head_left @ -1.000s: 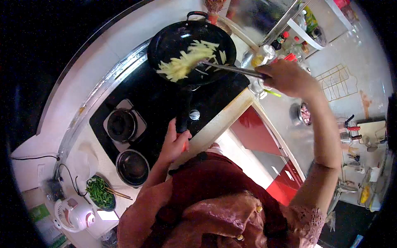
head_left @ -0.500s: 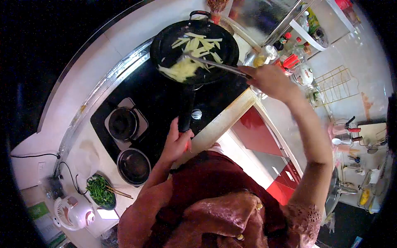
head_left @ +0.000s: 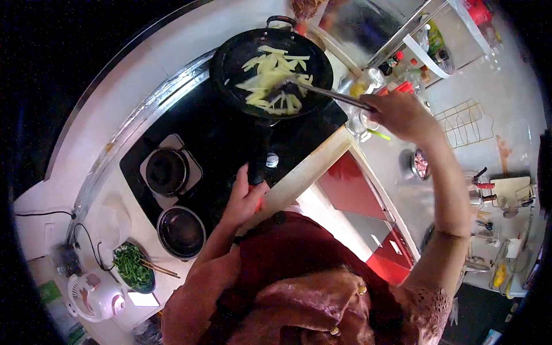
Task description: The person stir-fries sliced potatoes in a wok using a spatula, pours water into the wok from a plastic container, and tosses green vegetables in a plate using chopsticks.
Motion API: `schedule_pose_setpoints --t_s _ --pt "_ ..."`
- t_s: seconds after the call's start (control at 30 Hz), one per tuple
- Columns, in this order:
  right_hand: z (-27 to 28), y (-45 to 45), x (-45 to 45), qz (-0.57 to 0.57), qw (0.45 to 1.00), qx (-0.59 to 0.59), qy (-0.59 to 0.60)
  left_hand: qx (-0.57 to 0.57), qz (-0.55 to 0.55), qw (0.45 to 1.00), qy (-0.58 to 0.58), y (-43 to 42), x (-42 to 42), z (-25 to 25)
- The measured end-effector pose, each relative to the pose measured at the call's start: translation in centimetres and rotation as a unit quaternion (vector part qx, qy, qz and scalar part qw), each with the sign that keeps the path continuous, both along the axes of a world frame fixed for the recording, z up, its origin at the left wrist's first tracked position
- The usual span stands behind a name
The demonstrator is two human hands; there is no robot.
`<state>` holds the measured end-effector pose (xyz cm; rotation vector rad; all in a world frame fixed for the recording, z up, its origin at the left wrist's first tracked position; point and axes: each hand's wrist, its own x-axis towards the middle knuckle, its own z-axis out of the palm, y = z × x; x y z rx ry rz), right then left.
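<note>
Mid-stir on the pale strips [head_left: 267,80], by the look of it
They're spread across the middle of the wok [head_left: 229,54] and down to its near edge. Right hand [head_left: 402,117]: fingers curled round a long-shafted tool [head_left: 340,97], head blurred. Left hand [head_left: 246,201]: fingers wrapped round the wok handle [head_left: 259,165]. Next push probably wants a steady handle and the tool low, so nothing hops the rim.

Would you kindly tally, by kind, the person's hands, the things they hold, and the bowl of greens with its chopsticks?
Hands: 2, the left hand and the right hand
Wok, held by its handle: 1
Long-handled utensil: 1
Bowl of greens: 1
Chopsticks: 2
Total: 7
</note>
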<state>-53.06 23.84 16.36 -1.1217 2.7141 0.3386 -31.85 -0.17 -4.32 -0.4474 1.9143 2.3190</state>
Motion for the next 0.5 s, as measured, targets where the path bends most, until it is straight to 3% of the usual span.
schedule_pose_setpoints --t_s 0.03,0.2,0.3,0.4,0.5 --pt "-1.0 -1.4 0.0 -0.016 0.996 0.057 0.070 -0.006 -0.008 1.000 -0.002 0.0 -0.1 0.2" --pt "-3.7 -3.3 -1.7 -0.022 0.992 -0.062 0.111 -0.025 -0.005 1.000 -0.013 0.1 0.0 0.4" --pt "-7.5 -5.8 -3.0 -0.046 0.990 -0.046 0.126 -0.008 -0.016 1.000 -0.026 -0.1 0.1 0.9" --pt "-10.7 -4.9 -1.6 -0.056 0.997 -0.036 0.049 0.004 -0.019 1.000 -0.021 -0.2 0.1 0.6" --pt "-8.7 -2.9 1.0 -0.070 0.995 0.054 0.039 -0.001 -0.022 1.000 -0.006 -0.2 0.1 0.4"
